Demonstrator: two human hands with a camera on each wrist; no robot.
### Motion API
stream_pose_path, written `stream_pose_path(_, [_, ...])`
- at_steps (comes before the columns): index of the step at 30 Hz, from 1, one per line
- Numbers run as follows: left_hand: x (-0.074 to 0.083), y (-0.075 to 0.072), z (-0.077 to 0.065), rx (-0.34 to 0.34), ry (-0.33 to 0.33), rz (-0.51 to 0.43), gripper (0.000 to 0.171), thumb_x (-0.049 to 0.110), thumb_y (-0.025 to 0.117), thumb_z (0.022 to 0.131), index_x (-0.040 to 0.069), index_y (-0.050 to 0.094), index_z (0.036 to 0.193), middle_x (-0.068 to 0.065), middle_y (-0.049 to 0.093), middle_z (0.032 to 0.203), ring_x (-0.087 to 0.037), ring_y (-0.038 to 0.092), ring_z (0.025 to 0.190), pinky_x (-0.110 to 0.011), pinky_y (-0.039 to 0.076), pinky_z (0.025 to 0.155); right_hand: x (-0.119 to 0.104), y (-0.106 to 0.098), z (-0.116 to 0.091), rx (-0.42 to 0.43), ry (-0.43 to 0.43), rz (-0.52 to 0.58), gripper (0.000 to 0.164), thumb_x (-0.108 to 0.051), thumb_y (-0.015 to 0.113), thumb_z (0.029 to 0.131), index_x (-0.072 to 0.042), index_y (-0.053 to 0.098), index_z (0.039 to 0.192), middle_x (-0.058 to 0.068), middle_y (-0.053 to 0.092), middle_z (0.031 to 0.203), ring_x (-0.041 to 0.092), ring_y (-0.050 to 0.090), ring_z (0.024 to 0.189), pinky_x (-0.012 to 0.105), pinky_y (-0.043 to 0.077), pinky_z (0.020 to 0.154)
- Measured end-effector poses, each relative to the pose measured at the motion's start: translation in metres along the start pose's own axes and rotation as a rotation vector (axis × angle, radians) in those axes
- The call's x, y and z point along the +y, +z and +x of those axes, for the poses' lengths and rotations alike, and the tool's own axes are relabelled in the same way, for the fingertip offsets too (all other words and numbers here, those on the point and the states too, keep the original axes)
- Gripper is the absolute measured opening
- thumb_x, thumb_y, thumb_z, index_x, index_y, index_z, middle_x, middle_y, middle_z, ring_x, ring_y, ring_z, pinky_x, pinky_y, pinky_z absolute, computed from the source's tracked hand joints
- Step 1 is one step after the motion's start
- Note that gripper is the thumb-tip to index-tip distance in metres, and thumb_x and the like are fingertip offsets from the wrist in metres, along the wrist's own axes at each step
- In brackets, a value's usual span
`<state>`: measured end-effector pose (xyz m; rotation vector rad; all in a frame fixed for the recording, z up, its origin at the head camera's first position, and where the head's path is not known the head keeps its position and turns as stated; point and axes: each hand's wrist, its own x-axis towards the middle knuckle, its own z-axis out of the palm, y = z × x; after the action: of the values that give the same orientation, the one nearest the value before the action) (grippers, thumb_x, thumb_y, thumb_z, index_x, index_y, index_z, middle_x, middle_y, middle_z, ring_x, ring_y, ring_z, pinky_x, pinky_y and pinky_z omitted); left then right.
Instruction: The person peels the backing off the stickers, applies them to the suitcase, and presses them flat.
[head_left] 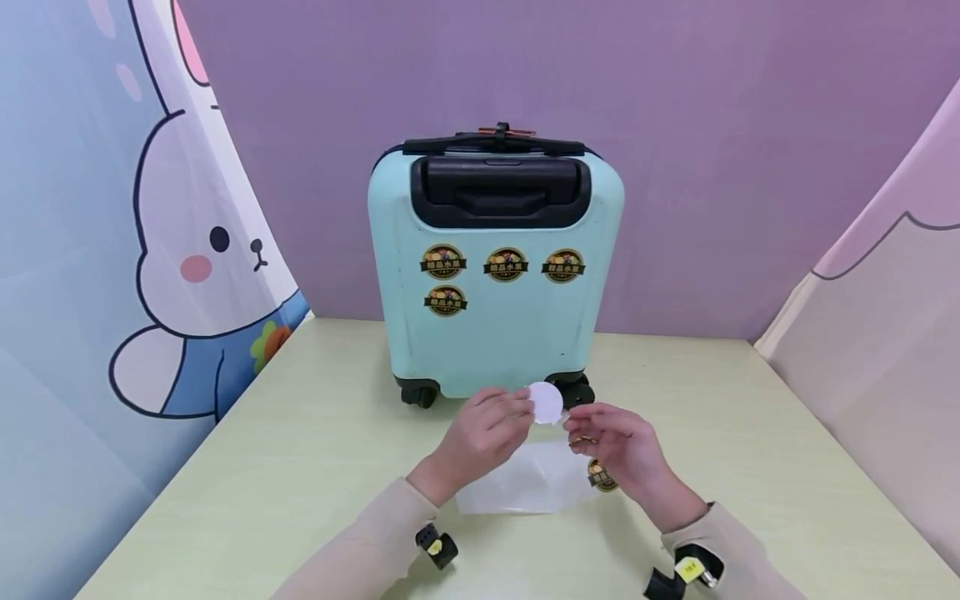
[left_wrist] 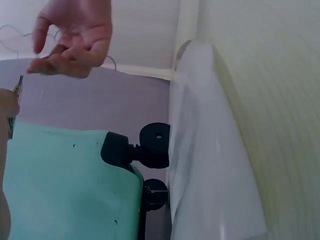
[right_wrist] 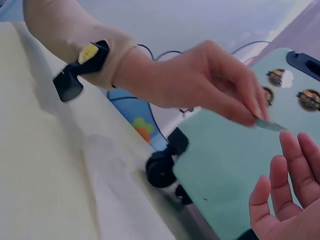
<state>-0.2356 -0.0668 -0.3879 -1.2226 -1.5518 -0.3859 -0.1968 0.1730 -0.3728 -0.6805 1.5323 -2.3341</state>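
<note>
My left hand (head_left: 487, 433) pinches a round sticker (head_left: 547, 403) by its left edge, between thumb and fingertips. Its white back faces the head view, and the right wrist view has it almost edge-on. Near the sticker's right edge is my right hand (head_left: 618, 450), with the fingers loosely bent and the fingertips (right_wrist: 286, 140) right at the rim. A white sticker sheet (head_left: 525, 483) lies on the table below both hands, with a dark-and-gold sticker (head_left: 602, 476) at its right end. Behind them stands a mint-green suitcase (head_left: 510, 333) bearing several such stickers.
Three stickers form an upper row on the suitcase, and one sticker (head_left: 446, 301) sits under the left one. The suitcase rests on black wheels (head_left: 418, 393) on a pale table (head_left: 300, 450). A purple backdrop (head_left: 675, 167) and a cartoon-printed cloth (head_left: 67, 250) surround the table.
</note>
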Motion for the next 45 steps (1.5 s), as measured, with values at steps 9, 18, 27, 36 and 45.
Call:
stream_pose_path(9, [-0.006,0.004,0.003,0.23,-0.285,-0.337,0.01,-0.003,0.065,0.09,-0.002,0.074,0.087,-0.011,0.065,0.088,-0.031,0.071,0.094,-0.028,0.058,0.083,-0.007,-0.008,-0.001,0.005,-0.038,0.046,0.055,0.002,0.022,0.099,-0.012,0.075,0.104,0.0,0.074,0.099,0.014,0.064,0.09,0.033,0.053,0.084])
stream_pose_path(18, [-0.003,0.002,0.008,0.301,-0.563,-0.547,0.015,-0.011,0.072,0.082,0.0,0.074,0.091,-0.015,0.07,0.091,-0.028,0.069,0.088,-0.03,0.059,0.078,-0.009,-0.005,0.005,0.0,-0.067,0.059,0.054,0.004,0.023,0.098,-0.012,0.075,0.102,0.001,0.073,0.098,0.014,0.065,0.088,0.031,0.053,0.08])
stream_pose_path(27, [0.005,-0.002,0.011,0.34,-0.856,-0.819,0.006,-0.014,0.065,0.088,-0.01,0.065,0.093,-0.021,0.063,0.09,-0.014,0.067,0.086,-0.026,0.058,0.079,-0.019,0.007,0.013,0.1,-0.086,-0.07,0.038,0.0,0.039,0.102,-0.012,0.074,0.1,0.001,0.073,0.095,0.013,0.066,0.085,0.03,0.056,0.077])
stream_pose_path(36, [0.012,-0.007,0.02,0.379,-1.166,-0.958,0.015,-0.001,0.069,0.091,-0.013,0.062,0.096,0.0,0.064,0.093,-0.012,0.072,0.081,-0.025,0.057,0.076,-0.027,0.019,0.026,0.152,-0.122,-0.162,0.03,-0.002,0.048,0.102,-0.016,0.074,0.098,0.0,0.072,0.093,0.014,0.066,0.083,0.028,0.056,0.075])
stream_pose_path(45, [0.014,-0.004,0.025,0.456,-1.268,-1.112,0.007,0.004,0.07,0.092,-0.001,0.064,0.09,-0.001,0.063,0.089,-0.013,0.071,0.079,-0.037,0.057,0.088,-0.029,0.027,0.043,0.29,-0.145,-0.311,0.021,-0.004,0.058,0.099,-0.017,0.074,0.093,-0.001,0.072,0.089,0.013,0.066,0.082,0.027,0.057,0.073])
